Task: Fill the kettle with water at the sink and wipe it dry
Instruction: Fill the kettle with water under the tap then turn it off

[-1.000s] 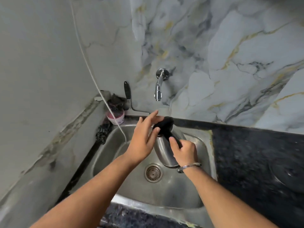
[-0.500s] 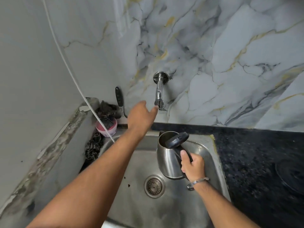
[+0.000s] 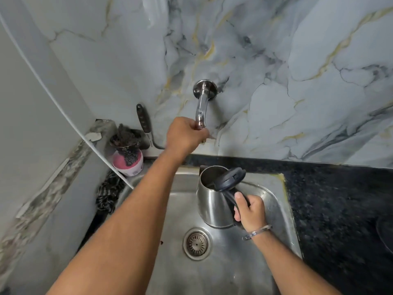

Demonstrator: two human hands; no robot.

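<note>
A steel kettle (image 3: 210, 201) with its black lid (image 3: 230, 179) flipped open hangs upright over the steel sink (image 3: 278, 201). My right hand (image 3: 251, 210) is shut on its black handle. The chrome tap (image 3: 202, 105) sticks out of the marble wall above the kettle's mouth. My left hand (image 3: 185, 135) is closed around the tap's lower end. No water is seen running.
The drain (image 3: 196, 243) lies below the kettle. A pink cup (image 3: 127, 163) with a dark scrubber, a black-handled tool (image 3: 143, 122) and a dark cloth (image 3: 108, 194) crowd the left corner. A white cord (image 3: 53, 96) crosses the left wall. Black counter (image 3: 340, 209) lies to the right.
My left hand left the kettle's lid, rose to the tap and closed on its end. The lid now stands open, and the kettle sits lower under the tap.
</note>
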